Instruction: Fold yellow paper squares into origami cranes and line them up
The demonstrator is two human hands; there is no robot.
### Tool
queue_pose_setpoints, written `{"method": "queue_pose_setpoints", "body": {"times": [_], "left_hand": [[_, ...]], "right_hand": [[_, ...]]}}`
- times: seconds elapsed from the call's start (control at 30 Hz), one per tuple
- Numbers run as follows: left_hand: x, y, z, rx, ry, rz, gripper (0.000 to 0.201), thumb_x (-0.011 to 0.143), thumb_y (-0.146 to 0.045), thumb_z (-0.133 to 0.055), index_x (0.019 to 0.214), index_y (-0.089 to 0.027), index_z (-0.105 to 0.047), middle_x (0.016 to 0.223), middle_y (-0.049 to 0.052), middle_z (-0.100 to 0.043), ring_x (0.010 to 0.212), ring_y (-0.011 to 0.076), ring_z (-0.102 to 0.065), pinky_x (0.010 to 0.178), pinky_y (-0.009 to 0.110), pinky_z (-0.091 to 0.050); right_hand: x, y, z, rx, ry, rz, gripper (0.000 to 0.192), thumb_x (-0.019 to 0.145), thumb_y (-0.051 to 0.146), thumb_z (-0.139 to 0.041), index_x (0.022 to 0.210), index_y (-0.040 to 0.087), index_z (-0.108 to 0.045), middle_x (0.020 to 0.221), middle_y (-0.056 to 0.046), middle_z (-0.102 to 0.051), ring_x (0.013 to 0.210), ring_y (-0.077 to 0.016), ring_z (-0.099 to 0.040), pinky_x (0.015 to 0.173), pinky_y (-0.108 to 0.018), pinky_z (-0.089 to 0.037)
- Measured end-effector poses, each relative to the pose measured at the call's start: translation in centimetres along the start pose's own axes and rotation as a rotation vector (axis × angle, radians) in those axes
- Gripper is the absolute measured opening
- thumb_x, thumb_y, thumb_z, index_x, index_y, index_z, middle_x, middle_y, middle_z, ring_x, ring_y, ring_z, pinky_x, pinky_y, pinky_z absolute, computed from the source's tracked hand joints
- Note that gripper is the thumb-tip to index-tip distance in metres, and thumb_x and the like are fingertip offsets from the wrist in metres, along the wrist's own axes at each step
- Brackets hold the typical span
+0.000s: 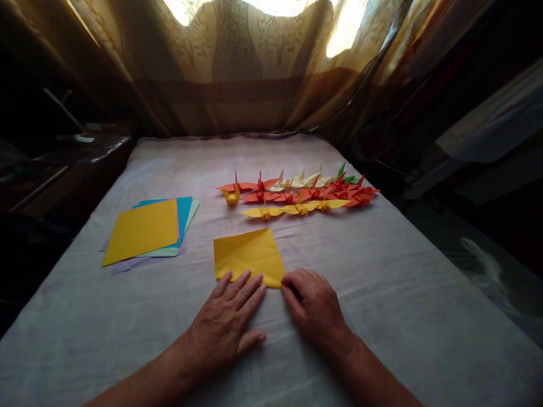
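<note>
Creased yellow paper square (248,257) under flat, spread left fingers (237,288); right fingers (292,285) seemingly pinching its corner.

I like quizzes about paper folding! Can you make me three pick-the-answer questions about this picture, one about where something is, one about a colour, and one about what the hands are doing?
1. Where is the stack of paper sheets?
A. Left of the yellow square
B. Right of the cranes
C. Under the hands

2. What colour is the top sheet of the stack?
A. Green
B. Yellow
C. Red

3. What is the left hand doing?
A. Lying flat, fingers on the yellow square
B. Lifting a crane
C. Making a fist

Answers: 1 A, it lies left on the cloth. 2 B, yellow covers blue. 3 A, fingertips rest on the near edge, while the right hand pinches its corner.
</note>
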State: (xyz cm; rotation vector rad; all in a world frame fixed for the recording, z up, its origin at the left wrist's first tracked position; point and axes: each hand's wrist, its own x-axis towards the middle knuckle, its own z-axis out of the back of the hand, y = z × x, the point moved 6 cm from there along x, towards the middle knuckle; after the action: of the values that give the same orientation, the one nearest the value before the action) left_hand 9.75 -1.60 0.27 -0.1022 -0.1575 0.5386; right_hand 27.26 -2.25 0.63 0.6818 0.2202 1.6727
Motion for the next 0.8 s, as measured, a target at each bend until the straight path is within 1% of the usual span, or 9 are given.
{"method": "queue_pose_setpoints", "body": {"times": [0.1, 0.23, 0.4, 0.57, 0.7, 0.8], "left_hand": [[0.08, -0.02, 0.12, -0.007, 0.012, -0.005, 0.068, 0.097, -0.061, -0.040, 0.153, -0.023, -0.033, 0.151, 0.009, -0.048, 0.139, 0.0303, -0.042, 0.117, 0.051, -0.026], [0.19, -0.03, 0.26, -0.017, 0.026, -0.013, 0.069, 0.097, -0.061, -0.040, 0.153, -0.020, -0.035, 0.151, 0.010, -0.047, 0.140, 0.0303, -0.042, 0.118, 0.051, -0.024], [0.10, 0.23, -0.06, -0.049, 0.053, 0.004, 0.072, 0.096, -0.063, -0.041, 0.154, -0.022, -0.031, 0.152, 0.010, -0.046, 0.142, 0.0307, -0.038, 0.119, 0.052, -0.022], [0.00, 0.33, -0.23, -0.034, 0.040, -0.005, 0.076, 0.095, -0.065, -0.040, 0.155, -0.020, -0.027, 0.152, 0.010, -0.046, 0.143, 0.0297, -0.037, 0.122, 0.051, -0.014], [0.06, 0.30, 0.02, -0.005, 0.003, -0.017, 0.077, 0.094, -0.066, -0.041, 0.154, -0.018, -0.030, 0.152, 0.009, -0.046, 0.143, 0.0291, -0.036, 0.122, 0.049, -0.008], [0.10, 0.32, 0.02, 0.012, 0.011, -0.011, 0.077, 0.094, -0.067, -0.041, 0.153, -0.019, -0.031, 0.153, 0.008, -0.045, 0.144, 0.0279, -0.035, 0.122, 0.047, -0.005]], "right_hand": [[-0.03, 0.07, 0.14, 0.015, 0.004, -0.003, 0.014, 0.092, 0.020, -0.051, 0.082, 0.023, -0.060, 0.076, -0.002, -0.065, 0.073, -0.0183, -0.057, 0.071, -0.030, -0.039], [-0.13, 0.14, 0.25, 0.017, 0.023, 0.013, 0.015, 0.094, 0.020, -0.051, 0.082, 0.024, -0.061, 0.076, -0.002, -0.064, 0.074, -0.0186, -0.057, 0.070, -0.030, -0.038], [-0.19, 0.10, 0.12, 0.018, 0.074, 0.018, 0.015, 0.094, 0.021, -0.052, 0.085, 0.025, -0.063, 0.079, -0.002, -0.065, 0.077, -0.0188, -0.057, 0.072, -0.030, -0.038], [-0.01, 0.34, 0.30, 0.011, 0.065, 0.025, 0.016, 0.095, 0.020, -0.052, 0.084, 0.024, -0.062, 0.078, -0.001, -0.063, 0.075, -0.0182, -0.055, 0.072, -0.030, -0.037], [0.08, 0.46, 0.38, -0.001, 0.066, 0.028, 0.017, 0.095, 0.020, -0.051, 0.082, 0.023, -0.062, 0.077, -0.001, -0.062, 0.075, -0.0180, -0.055, 0.072, -0.030, -0.037], [0.03, 0.50, 0.35, -0.002, 0.070, 0.023, 0.015, 0.095, 0.019, -0.051, 0.085, 0.022, -0.062, 0.079, -0.002, -0.063, 0.076, -0.0180, -0.055, 0.073, -0.030, -0.037]]}}
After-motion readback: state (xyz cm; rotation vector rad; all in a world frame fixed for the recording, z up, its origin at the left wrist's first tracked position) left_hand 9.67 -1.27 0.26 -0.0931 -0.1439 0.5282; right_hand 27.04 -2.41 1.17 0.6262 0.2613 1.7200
